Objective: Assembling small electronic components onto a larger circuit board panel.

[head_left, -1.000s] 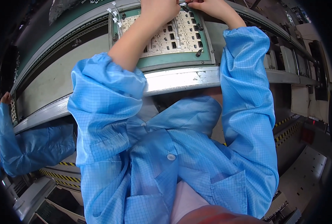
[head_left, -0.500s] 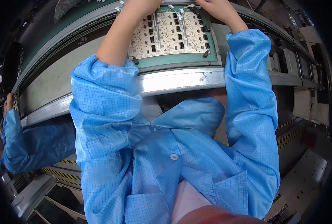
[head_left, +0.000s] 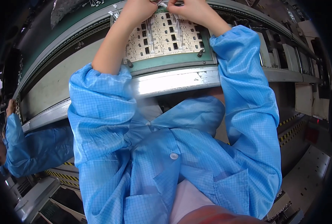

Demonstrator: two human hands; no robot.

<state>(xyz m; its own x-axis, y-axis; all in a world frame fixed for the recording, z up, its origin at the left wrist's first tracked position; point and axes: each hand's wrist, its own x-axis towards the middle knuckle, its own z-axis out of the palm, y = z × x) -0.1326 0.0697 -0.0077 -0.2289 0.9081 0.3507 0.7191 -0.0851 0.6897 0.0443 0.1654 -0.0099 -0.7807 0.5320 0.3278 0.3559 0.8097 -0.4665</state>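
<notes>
My left hand [head_left: 140, 10] and my right hand [head_left: 190, 9] meet at the far edge of a cream circuit board panel [head_left: 136, 45]. Fingers of both are pinched around a small white wire connector [head_left: 162, 5], which shows in the gap between them. Some of the fingertips are cut off by the top of the view. Black components sit in rows across the panel, and white wire leads [head_left: 178, 31] lie over it. Below the panel shows its green carrier plate [head_left: 166, 64], with black clamp knobs at the near corners.
A bright metal rail [head_left: 173, 80] runs between my body and the carrier. More white connectors [head_left: 115, 14] stick up beside my left forearm. At far left, another person in a blue sleeve [head_left: 14, 128] works along the same line. Metal frames [head_left: 285, 74] stand to the right.
My right hand has moved left, closing in on my left hand, and a white connector now shows between their fingers. The panel sits slightly further left in view.
</notes>
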